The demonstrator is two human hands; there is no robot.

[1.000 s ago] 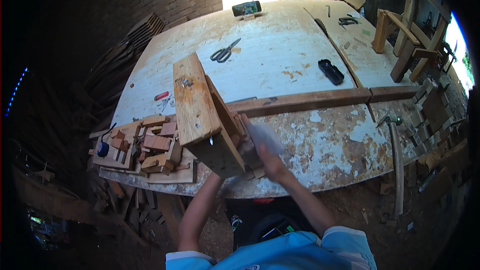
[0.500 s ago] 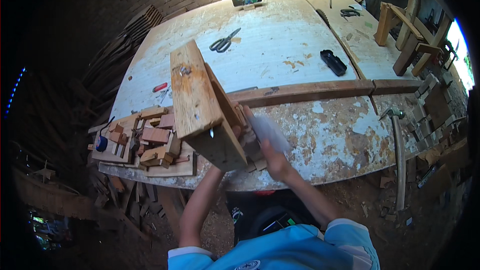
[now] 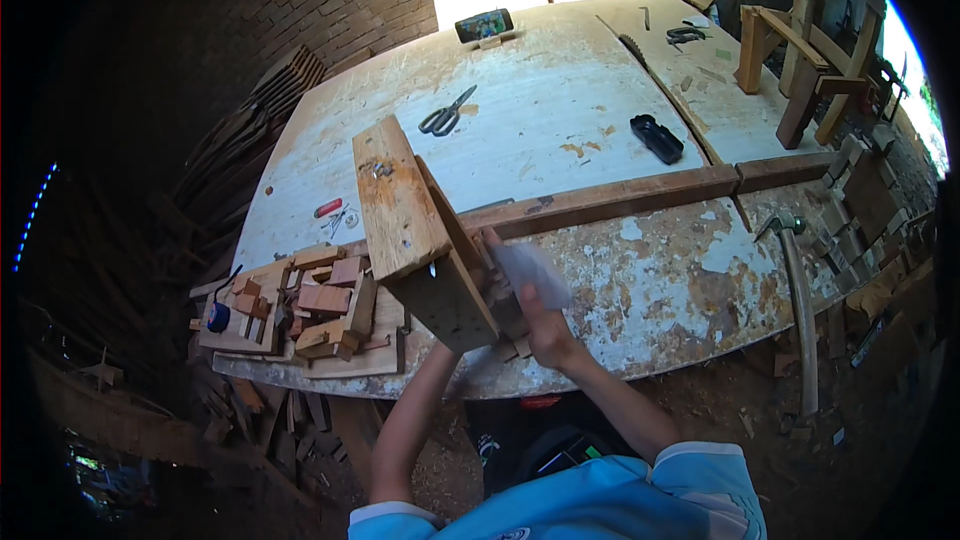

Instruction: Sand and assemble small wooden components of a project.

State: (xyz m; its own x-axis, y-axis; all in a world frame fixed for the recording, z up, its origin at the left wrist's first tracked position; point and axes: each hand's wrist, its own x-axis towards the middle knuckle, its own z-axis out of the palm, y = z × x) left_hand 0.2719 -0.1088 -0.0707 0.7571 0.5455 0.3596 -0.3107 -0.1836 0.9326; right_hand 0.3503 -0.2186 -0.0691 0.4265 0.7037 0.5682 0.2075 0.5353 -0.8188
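Left of the wooden piece (image 3: 420, 230), at the near edge of the workbench (image 3: 560, 120): a heap of wood scraps (image 3: 310, 305) on a flat board, with a small blue object (image 3: 218, 317) at its far left end. At centre, the wooden piece itself, tilted up over the near bench edge, made of a pale board fixed across a darker block. Underneath it, left hand (image 3: 470, 325) mostly hidden, grip not discernible. Just right of it, right hand (image 3: 535, 315) clenched on a grey sheet of sandpaper (image 3: 530, 270), pressed against the piece's side. Beyond it, scissors (image 3: 447, 112) and a long timber strip (image 3: 620, 195). Far right of it, a hammer (image 3: 790, 270).
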